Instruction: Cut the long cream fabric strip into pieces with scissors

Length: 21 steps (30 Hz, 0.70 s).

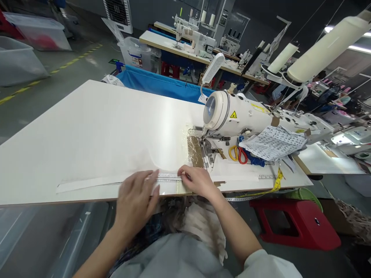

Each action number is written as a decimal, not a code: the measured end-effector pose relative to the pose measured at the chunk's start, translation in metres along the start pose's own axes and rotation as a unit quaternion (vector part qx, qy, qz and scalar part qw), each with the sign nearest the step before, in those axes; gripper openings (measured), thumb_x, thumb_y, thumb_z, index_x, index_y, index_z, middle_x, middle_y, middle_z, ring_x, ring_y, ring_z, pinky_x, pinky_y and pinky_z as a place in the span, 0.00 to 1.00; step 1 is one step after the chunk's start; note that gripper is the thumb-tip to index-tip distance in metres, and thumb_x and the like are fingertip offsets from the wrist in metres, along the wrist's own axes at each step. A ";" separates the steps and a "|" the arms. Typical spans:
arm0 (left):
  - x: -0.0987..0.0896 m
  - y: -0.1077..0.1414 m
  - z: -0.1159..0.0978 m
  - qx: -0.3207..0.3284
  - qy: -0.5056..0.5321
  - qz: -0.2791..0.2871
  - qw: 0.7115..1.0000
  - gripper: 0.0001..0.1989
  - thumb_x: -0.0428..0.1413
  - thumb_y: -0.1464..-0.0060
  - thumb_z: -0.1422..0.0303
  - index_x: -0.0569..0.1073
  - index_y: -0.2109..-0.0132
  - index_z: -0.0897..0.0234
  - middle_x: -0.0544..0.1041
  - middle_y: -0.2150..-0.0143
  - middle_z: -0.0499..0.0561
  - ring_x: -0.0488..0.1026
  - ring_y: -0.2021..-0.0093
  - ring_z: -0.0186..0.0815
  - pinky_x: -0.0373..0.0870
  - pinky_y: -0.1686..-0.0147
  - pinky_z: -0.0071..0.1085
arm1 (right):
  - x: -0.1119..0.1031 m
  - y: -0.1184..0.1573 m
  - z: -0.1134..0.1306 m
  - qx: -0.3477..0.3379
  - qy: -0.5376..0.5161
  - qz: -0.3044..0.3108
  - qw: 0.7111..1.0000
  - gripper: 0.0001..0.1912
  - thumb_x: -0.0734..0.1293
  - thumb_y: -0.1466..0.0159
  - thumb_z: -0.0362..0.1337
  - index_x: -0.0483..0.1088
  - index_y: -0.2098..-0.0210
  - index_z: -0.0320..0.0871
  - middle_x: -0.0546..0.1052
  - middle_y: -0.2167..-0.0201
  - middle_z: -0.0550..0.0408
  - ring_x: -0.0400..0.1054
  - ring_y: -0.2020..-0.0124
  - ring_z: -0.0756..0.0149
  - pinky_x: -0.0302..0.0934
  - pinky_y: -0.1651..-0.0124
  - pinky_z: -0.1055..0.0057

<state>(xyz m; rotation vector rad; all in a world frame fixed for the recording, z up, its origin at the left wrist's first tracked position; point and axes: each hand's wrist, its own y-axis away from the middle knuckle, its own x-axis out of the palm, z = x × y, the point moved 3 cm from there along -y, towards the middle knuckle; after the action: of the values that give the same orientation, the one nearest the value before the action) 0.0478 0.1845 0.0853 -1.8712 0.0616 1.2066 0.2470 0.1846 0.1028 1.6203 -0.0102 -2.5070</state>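
Observation:
A thin white strip [84, 184], probably fabric, lies along the front edge of the white table over a printed measuring scale [169, 180]. My left hand [136, 197] rests across the strip with its fingers stretched out and apart, slightly blurred. Close to the sewing machine's needle area, my right hand [198, 181] has its thumb and fingers pinched together at the strip; the fingertips partly hide what they hold. The white sewing machine [232, 112] stands just beyond my right hand, and brown tape [195, 151] covers the table beside its needle plate.
Scissors with yellow and red handles [238, 154] lie under the machine arm, near a written paper sheet [274, 143]. A yellow tape measure [278, 180] hangs over the front edge. Below right stands a red stool [301, 224]. Behind the table runs a blue cloth trough [162, 83].

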 end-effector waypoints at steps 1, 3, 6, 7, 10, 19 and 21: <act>0.004 -0.004 -0.011 0.020 0.031 0.011 0.999 0.21 0.53 0.39 0.71 0.65 0.40 0.71 0.74 0.49 0.62 0.69 0.48 0.50 0.65 0.48 0.46 | 0.000 0.000 0.000 -0.001 0.005 0.000 1.000 0.11 0.59 0.34 0.32 0.71 0.58 0.49 0.78 0.68 0.60 0.70 0.67 0.66 0.48 0.69 0.73; 0.015 -0.009 -0.030 0.051 0.085 0.042 0.994 0.24 0.51 0.38 0.72 0.60 0.37 0.73 0.74 0.45 0.62 0.68 0.46 0.48 0.65 0.44 0.45 | 0.001 -0.001 -0.001 0.002 0.010 0.000 1.000 0.10 0.59 0.33 0.33 0.68 0.55 0.48 0.77 0.70 0.60 0.69 0.68 0.65 0.47 0.69 0.72; 0.031 -0.009 -0.046 0.074 0.110 0.072 0.989 0.26 0.49 0.38 0.73 0.57 0.35 0.74 0.73 0.44 0.62 0.69 0.47 0.46 0.66 0.45 0.43 | 0.001 -0.002 -0.004 0.019 -0.010 -0.003 1.000 0.08 0.60 0.33 0.34 0.65 0.55 0.46 0.73 0.74 0.61 0.66 0.71 0.66 0.47 0.70 0.73; 0.035 -0.008 -0.047 0.076 0.107 0.075 0.989 0.26 0.49 0.38 0.73 0.57 0.35 0.74 0.73 0.43 0.62 0.69 0.47 0.46 0.67 0.45 0.43 | 0.000 -0.001 -0.006 0.026 -0.024 -0.007 0.999 0.07 0.61 0.34 0.34 0.65 0.56 0.46 0.72 0.75 0.62 0.66 0.72 0.66 0.47 0.70 0.73; 0.041 -0.005 -0.046 0.076 0.086 0.073 0.991 0.26 0.50 0.38 0.72 0.57 0.34 0.72 0.73 0.43 0.60 0.69 0.47 0.47 0.66 0.45 0.44 | -0.005 0.002 -0.011 0.047 -0.069 -0.025 0.996 0.04 0.63 0.36 0.33 0.66 0.61 0.46 0.71 0.74 0.62 0.64 0.71 0.68 0.48 0.70 0.74; 0.043 -0.005 -0.049 0.094 0.036 0.089 0.991 0.22 0.49 0.36 0.71 0.64 0.37 0.69 0.74 0.44 0.60 0.70 0.48 0.48 0.66 0.46 0.46 | -0.013 0.022 -0.027 0.089 -0.047 -0.066 0.993 0.04 0.62 0.36 0.32 0.69 0.65 0.45 0.73 0.74 0.62 0.64 0.72 0.68 0.48 0.69 0.73; 0.042 -0.005 -0.049 0.100 0.028 0.085 0.991 0.21 0.49 0.36 0.70 0.66 0.38 0.68 0.74 0.44 0.60 0.70 0.48 0.49 0.66 0.47 0.46 | -0.012 0.025 -0.029 0.093 -0.036 -0.069 0.993 0.05 0.62 0.36 0.32 0.69 0.65 0.46 0.73 0.74 0.61 0.64 0.71 0.68 0.47 0.69 0.73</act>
<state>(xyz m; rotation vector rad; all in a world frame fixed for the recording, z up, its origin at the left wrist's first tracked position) 0.1076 0.1702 0.0638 -1.7497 0.3675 1.2138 0.2809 0.1639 0.1041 1.6471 -0.1508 -2.7420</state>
